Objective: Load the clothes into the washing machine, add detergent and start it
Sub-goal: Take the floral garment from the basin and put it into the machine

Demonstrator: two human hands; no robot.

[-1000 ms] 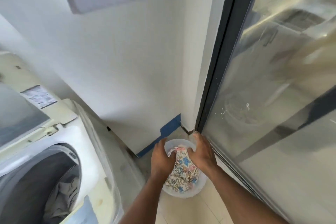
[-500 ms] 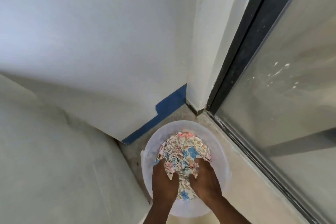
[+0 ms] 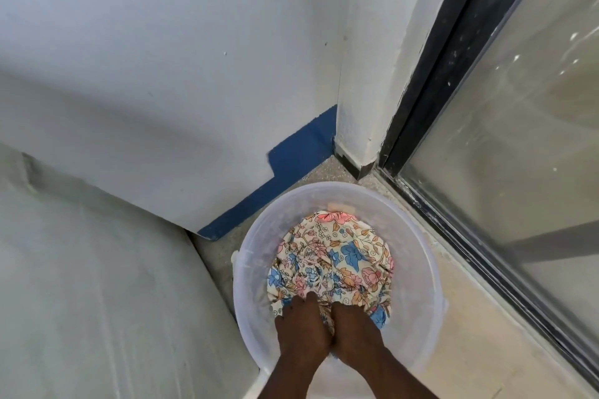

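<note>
Tiled corner floor (image 3: pixel 470 317) | translucent round plastic basin (image 3: pixel 418 269) holds soft, light floral cotton garment (image 3: pixel 334 259) | left hand (image 3: pixel 303 329), right hand (image 3: pixel 355 327) both clench its near edge; gather bunched middle.

Bright, even daylight, soft shadows on the wall (image 3: pixel 162 74), wide-angle bending at the edges.

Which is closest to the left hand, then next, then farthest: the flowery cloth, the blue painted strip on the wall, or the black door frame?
1. Flowery cloth, under the left hand, in the bucket.
2. Blue painted strip, ahead, low on the wall.
3. Black door frame, far up right.
</note>
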